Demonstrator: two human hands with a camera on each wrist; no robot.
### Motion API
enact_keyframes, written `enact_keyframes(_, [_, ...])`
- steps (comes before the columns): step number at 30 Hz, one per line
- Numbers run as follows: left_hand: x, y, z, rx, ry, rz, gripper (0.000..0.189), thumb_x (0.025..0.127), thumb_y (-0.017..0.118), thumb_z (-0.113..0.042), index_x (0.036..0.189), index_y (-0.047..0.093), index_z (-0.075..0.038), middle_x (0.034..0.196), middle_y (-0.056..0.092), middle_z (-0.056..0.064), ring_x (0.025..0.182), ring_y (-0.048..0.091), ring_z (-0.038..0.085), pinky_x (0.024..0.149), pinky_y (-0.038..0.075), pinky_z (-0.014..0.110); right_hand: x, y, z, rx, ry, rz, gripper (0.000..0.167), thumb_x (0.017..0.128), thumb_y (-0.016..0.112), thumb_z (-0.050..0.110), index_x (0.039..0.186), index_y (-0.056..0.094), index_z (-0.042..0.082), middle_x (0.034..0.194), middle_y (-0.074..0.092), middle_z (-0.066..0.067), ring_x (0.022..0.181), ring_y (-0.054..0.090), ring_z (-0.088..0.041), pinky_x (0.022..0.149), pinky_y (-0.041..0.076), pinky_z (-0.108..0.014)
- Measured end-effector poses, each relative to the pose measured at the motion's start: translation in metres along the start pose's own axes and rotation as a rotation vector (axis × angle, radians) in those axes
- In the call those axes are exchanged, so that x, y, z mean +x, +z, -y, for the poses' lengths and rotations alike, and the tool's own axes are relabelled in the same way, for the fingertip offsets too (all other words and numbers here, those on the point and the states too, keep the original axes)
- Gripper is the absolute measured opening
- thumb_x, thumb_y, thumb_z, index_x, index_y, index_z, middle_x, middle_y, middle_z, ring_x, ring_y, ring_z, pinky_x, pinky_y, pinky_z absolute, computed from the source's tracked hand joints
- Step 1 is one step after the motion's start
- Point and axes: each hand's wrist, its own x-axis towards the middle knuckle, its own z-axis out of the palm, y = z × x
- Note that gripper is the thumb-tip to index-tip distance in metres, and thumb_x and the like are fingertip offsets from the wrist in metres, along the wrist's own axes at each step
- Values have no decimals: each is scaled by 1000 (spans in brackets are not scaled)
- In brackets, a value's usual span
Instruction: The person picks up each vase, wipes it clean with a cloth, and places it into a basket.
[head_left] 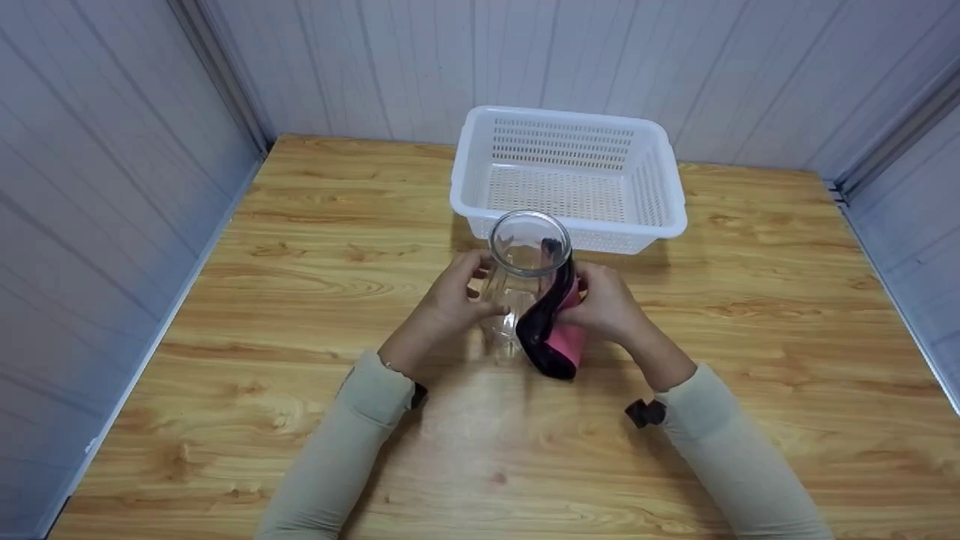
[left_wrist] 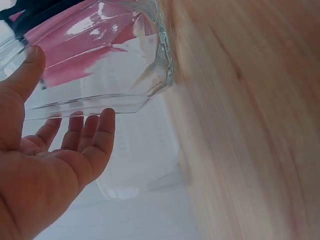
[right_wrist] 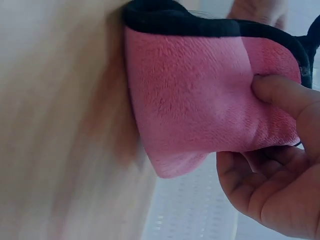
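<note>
Facing each other, L hand (head_left: 452,297) grips glass jar (head_left: 520,285), R hand (head_left: 609,301) pinches pink cloth (head_left: 566,341), prob. touching jar

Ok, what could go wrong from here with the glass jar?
The smooth glass jar might slip from the left hand. The right hand, holding the pink cloth beside it, might nudge it over. Pushed forward, it could bump the white basket behind.
</note>
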Motion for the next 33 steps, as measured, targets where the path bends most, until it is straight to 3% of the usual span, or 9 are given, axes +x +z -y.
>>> enact_keyframes(10, [0,-5,0,17,4,11,65,76,81,-15,133,50,-17,132,52,4,122,54,24,98,55,34,-1,9,-8,-65,26,29,36,57,82,7,89,64,5,82,67,-8,74,58,-20,60,50,-27])
enact_keyframes(19, [-2,-7,3,36,48,2,63,80,78,-15,136,50,-15,132,58,5,125,54,23,100,53,43,-3,8,-8,19,42,21,37,63,81,7,97,65,4,92,69,-11,81,66,-24,68,58,-30])
enact_keyframes(26, [-3,-7,2,5,34,7,61,83,75,-15,136,47,-14,134,59,4,125,54,19,103,51,39,-4,2,-4,67,3,-32,31,65,83,10,91,66,4,82,69,-9,70,63,-17,60,54,-23])
enact_keyframes(33, [-3,-7,3,-13,46,30,54,84,73,-14,133,48,-12,135,58,8,126,53,22,106,48,46,-6,-5,3,147,-23,-83,25,66,84,7,85,68,3,73,66,-7,62,56,-10,53,49,-17])
